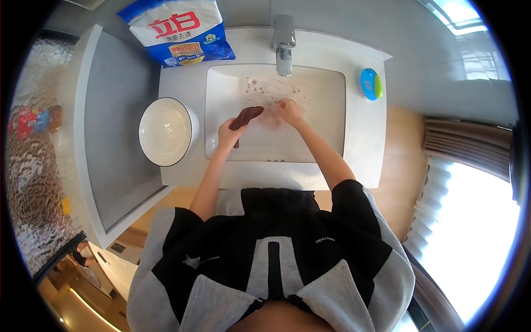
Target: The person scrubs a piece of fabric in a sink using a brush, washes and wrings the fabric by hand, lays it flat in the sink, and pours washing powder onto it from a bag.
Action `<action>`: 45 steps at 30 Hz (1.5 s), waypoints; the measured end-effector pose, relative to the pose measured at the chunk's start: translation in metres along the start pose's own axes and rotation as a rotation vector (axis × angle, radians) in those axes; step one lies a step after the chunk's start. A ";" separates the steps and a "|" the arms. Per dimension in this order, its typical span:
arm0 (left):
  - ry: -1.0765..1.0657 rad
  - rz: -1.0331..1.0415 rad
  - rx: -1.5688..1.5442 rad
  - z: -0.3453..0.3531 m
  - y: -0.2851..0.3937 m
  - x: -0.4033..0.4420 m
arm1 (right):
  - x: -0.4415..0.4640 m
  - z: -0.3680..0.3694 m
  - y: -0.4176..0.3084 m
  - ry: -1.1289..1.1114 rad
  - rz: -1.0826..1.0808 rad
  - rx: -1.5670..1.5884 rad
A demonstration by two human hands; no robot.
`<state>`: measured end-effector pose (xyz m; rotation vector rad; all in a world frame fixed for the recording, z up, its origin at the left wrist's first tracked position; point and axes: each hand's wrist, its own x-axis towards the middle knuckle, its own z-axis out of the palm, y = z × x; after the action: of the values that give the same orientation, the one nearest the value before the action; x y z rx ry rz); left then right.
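Over the left part of the white sink (326, 133), my left hand (228, 133) is closed around a dark brown cloth (247, 116), whose twisted end points toward the sink's middle. My right hand (289, 112) is beside it on the right, its fingers curled together over pinkish, sudsy water; whatever they may hold is too small to make out. The cloth and my right hand are apart. Foam and bubbles spread below the chrome faucet (284, 47).
A white basin (166, 131) with a dark rim stands on the counter left of the sink. Behind it is a blue and white detergent bag (182, 33). A blue and green brush (370, 84) lies on the right counter (365, 133). Curtains hang at far right.
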<state>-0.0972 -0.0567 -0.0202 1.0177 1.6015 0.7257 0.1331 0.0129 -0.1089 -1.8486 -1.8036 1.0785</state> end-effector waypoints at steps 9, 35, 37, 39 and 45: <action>0.084 0.019 -0.123 -0.004 0.005 -0.028 | 0.026 -0.018 -0.035 -0.026 -0.069 -0.427; 0.105 -0.128 -0.128 0.014 0.001 -0.019 | 0.045 0.009 -0.009 -0.062 -0.285 -0.539; 0.128 -0.109 -0.122 0.013 -0.002 -0.020 | 0.054 0.008 -0.005 -0.125 -0.284 -0.588; 0.131 -0.127 -0.121 0.013 0.002 -0.018 | 0.062 0.002 -0.007 -0.208 -0.314 -0.648; 0.009 -0.232 -0.253 0.014 0.028 -0.017 | 0.043 -0.016 -0.026 -0.195 -0.163 -0.491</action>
<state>-0.0756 -0.0595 0.0081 0.6350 1.5579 0.7509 0.1219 0.0620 -0.0921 -1.8498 -2.4630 0.8300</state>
